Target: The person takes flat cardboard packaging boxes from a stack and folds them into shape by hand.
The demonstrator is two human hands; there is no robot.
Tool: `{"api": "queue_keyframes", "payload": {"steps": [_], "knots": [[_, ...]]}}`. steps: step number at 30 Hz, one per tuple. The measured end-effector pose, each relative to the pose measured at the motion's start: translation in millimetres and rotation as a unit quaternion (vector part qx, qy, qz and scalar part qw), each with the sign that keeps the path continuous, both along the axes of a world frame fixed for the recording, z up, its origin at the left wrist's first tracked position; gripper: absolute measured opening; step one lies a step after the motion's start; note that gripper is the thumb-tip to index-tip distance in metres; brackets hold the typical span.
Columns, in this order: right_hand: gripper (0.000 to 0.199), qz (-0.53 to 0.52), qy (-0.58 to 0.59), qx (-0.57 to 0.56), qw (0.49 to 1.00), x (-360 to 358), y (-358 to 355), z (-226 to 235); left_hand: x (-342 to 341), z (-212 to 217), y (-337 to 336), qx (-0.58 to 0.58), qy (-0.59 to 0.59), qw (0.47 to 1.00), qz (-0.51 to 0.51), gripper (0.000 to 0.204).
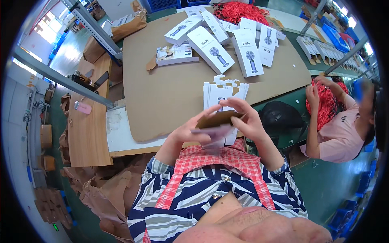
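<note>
My left hand (189, 130) and my right hand (248, 121) are both closed around a small carton (219, 120), close in front of my apron. Its brown inner side faces up and its edges are blurred by motion. My left fingers lie along the near edge, partly smeared; my right thumb presses on the brown face. Just beyond my hands lies a stack of flat white cartons (211, 93), partly hidden by my fingers. Farther off, several white boxes (210, 49) printed with a handheld fan lie in a loose pile. Left of them is a box with an open brown flap (151, 65).
A brown cardboard sheet (162, 101) covers the table. Red straps (239, 13) are heaped at the back. At the right, a co-worker in a pink shirt (342, 135) handles red straps, near a black bag (281, 116). A metal post (69, 83) and wooden table (87, 137) stand left.
</note>
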State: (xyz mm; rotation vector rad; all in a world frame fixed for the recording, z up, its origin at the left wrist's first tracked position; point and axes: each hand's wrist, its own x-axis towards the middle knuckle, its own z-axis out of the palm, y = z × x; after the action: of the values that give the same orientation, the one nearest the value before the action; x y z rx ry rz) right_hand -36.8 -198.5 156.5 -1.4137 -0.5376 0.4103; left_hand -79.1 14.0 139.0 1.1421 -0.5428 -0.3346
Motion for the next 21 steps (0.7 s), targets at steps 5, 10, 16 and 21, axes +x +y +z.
{"api": "queue_keyframes", "payload": {"steps": [5, 10, 16, 21], "knots": [[0.07, 0.055, 0.033, 0.185, 0.981, 11.0, 11.0, -11.4, 4.9, -36.1, -7.2, 0.156, -0.079, 0.959, 0.222, 0.071], [0.054, -0.014, 0.155, -0.019, 0.988, 22.6, 15.7, -36.3, 10.0, -55.8, -20.4, 0.016, 0.145, 0.948, 0.283, 0.05], [0.048, -0.012, 0.049, -0.02, 0.999, 18.2, 13.8, -38.1, 4.1, -52.7, -16.7, -0.004, 0.161, 0.934, 0.319, 0.044], [0.043, -0.029, 0.273, 0.045, 0.961, 18.4, 2.3, -53.1, 10.8, -36.4, -12.6, 0.015, 0.173, 0.955, 0.241, 0.051]]}}
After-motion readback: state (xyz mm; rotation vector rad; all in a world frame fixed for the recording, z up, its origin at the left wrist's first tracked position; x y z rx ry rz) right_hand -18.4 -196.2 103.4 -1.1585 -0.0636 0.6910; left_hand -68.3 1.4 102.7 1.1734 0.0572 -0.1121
